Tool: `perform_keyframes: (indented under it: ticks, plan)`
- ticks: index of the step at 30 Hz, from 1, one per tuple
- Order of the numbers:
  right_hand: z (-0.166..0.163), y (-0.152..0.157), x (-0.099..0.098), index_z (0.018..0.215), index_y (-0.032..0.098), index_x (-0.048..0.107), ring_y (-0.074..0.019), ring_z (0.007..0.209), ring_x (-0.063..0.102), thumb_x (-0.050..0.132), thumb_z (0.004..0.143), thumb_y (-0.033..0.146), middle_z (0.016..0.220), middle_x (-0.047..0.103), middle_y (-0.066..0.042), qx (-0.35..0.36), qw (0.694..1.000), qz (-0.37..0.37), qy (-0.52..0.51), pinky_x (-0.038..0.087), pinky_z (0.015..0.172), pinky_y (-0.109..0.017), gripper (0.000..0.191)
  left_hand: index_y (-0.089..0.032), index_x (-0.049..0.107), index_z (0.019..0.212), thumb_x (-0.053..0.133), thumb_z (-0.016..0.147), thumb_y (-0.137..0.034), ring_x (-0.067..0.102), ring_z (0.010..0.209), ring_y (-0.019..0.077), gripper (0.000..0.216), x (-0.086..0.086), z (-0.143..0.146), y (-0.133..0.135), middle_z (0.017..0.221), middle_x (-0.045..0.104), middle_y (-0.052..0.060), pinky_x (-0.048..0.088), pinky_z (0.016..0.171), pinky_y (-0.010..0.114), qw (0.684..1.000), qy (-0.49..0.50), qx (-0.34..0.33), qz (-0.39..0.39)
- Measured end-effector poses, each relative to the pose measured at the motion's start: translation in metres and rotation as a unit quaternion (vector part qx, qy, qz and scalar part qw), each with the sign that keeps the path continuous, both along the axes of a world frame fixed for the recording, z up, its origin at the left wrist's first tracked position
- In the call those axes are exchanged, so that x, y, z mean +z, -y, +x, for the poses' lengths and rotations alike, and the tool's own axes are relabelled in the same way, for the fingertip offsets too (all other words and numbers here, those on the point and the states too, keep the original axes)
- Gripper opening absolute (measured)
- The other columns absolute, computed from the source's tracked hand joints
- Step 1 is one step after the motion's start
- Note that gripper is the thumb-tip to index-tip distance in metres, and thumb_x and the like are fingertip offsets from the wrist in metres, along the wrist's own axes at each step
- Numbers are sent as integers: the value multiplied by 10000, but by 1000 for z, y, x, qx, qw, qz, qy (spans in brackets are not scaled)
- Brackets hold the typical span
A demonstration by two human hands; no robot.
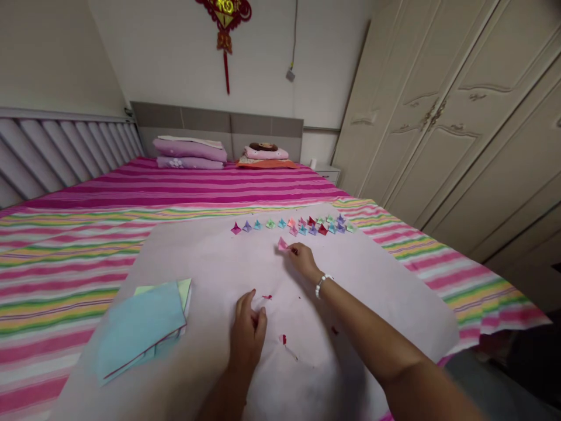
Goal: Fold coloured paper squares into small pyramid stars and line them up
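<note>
The right hand [303, 260] pinches a pink paper piece [283, 244] between its fingers. The left hand [249, 327] has loosely parted fingers.

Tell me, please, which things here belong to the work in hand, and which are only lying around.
Work, it seems:
pink piece in the right hand
folded pieces
coloured paper
white sheet

Only around:
purple bedding
wall ornament
wardrobe

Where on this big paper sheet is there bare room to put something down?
The sheet looks bare between the blue paper stack and the left hand, and between the right arm and the striped bedspread on the right. Crowded: the far edge's middle and right, with folded paper shapes. Scraps lie around the middle.
</note>
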State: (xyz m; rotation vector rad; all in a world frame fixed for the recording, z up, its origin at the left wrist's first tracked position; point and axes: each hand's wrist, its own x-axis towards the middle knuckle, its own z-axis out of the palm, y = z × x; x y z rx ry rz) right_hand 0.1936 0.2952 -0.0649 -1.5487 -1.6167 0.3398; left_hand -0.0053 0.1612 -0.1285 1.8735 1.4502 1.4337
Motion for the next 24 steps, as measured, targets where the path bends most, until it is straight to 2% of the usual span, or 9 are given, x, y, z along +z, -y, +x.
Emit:
perform_keyframes:
  ticks: [2, 4, 6, 9, 19, 24]
  plan:
    - [5, -24, 5, 739, 166, 702, -187, 728, 623, 581, 796, 104, 755, 682, -45, -27, 999, -19, 15, 483, 684, -310, 147, -188, 469, 1251, 462, 906, -251, 542, 603, 112, 350, -1, 0, 0, 1135, 553, 118, 533, 621, 311, 1000, -3, -1, -1]
    - [7, -43, 8, 861, 145, 698, -199, 814, 639, 602, 857, 179, 885, 689, -70, -44, 998, -43, 28, 511, 740, -340, 101, -190, 474, 1238, 460, 905, -247, 546, 604, 114, 338, -3, 0, 0, 1149, 554, 118, 534, 623, 313, 1000, -4, -1, -6]
    - [6, -57, 10, 1103, 154, 621, -206, 942, 632, 584, 914, 291, 1115, 637, -83, -57, 995, -69, 39, 536, 807, -391, 236, -188, 481, 1229, 461, 902, -247, 551, 601, 115, 333, -3, 0, 1, 1162, 554, 119, 533, 618, 311, 1000, -6, -1, -11]
    - [2, -71, 9, 1207, 186, 563, -217, 1020, 611, 562, 931, 325, 1234, 579, -90, -79, 990, -103, 50, 535, 850, -419, 308, -185, 491, 1221, 462, 897, -243, 552, 590, 117, 330, -3, 0, 1, 1144, 566, 115, 528, 603, 306, 1000, -10, -2, -15]
    - [-10, -84, 1, 1193, 188, 571, -215, 1021, 612, 571, 927, 323, 1223, 583, -90, -112, 981, -140, 69, 532, 851, -410, 299, -172, 516, 1190, 445, 902, -243, 551, 589, 112, 305, -2, 0, 3, 1124, 576, 117, 514, 591, 288, 999, -20, -10, -25]
    - [-14, -78, 3, 1023, 137, 675, -247, 955, 647, 588, 869, 168, 988, 700, -122, -128, 983, -114, 62, 496, 792, -334, 180, -162, 517, 1188, 437, 910, -245, 549, 609, 107, 301, -2, 1, 2, 1128, 569, 119, 514, 610, 283, 999, -20, -6, -31]
